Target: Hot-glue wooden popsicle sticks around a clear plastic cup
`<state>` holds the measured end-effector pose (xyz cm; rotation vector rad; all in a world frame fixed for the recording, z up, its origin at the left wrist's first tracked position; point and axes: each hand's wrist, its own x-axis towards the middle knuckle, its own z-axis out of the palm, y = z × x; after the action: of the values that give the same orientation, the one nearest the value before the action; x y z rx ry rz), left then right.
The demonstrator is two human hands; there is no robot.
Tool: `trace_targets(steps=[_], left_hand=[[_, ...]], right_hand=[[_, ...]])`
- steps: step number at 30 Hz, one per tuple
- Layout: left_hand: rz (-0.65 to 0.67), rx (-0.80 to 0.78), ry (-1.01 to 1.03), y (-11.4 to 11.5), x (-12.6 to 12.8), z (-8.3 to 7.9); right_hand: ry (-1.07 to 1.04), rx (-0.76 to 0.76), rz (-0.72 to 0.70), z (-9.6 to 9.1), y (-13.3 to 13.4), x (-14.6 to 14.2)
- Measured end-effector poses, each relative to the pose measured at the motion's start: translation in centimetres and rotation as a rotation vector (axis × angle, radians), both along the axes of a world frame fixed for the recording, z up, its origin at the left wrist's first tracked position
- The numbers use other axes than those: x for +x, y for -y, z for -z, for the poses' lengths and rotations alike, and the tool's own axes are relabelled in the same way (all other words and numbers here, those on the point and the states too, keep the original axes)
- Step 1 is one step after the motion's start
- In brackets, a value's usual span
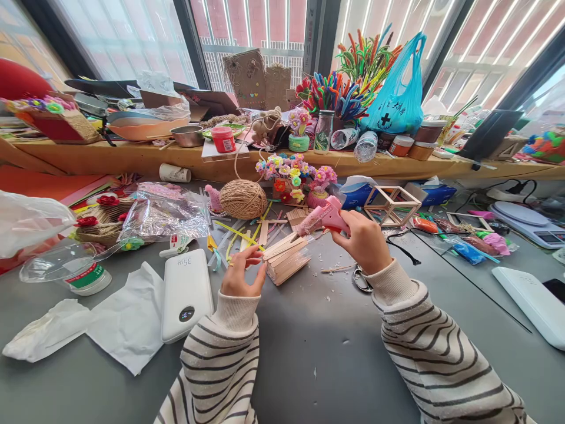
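My right hand is closed around a pink glue gun, whose nozzle points down-left at a small box-like piece built of wooden craft sticks. My left hand pinches the left end of that wooden stick piece, steadying it on the grey table. A ball of jute twine lies just behind the stick piece, with loose sticks and coloured strips around it. Both sleeves are striped.
A white power bank and crumpled white paper lie left of my arms. Scissors sit under my right wrist. A wooden stick cube frame, pipe-cleaner flower pots, cellophane bags and a kitchen scale crowd the far side.
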<state>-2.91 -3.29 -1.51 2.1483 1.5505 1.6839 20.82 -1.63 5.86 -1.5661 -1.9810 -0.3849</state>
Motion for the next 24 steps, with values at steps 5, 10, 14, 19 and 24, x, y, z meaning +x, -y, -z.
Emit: trace_targets(steps=[5, 10, 14, 19, 24], left_hand=[[0.014, 0.005, -0.008, 0.2, 0.1, -0.4], [0.017, -0.035, -0.021, 0.4, -0.1, -0.6], [0.029, -0.054, -0.027, 0.4, -0.1, -0.6], [0.022, -0.051, -0.018, 0.4, 0.0, -0.7], [0.009, -0.066, -0.003, 0.6, 0.1, -0.7]], right_hand=[[0.000, -0.004, 0.048, -0.1, -0.2, 0.8], [0.011, 0.009, 0.069, -0.5, -0.2, 1.4], [0.020, 0.013, 0.078, -0.5, -0.2, 1.4], [-0.003, 0.004, 0.043, -0.1, -0.3, 1.2], [0.001, -0.020, 0.050, 0.1, -0.3, 0.8]])
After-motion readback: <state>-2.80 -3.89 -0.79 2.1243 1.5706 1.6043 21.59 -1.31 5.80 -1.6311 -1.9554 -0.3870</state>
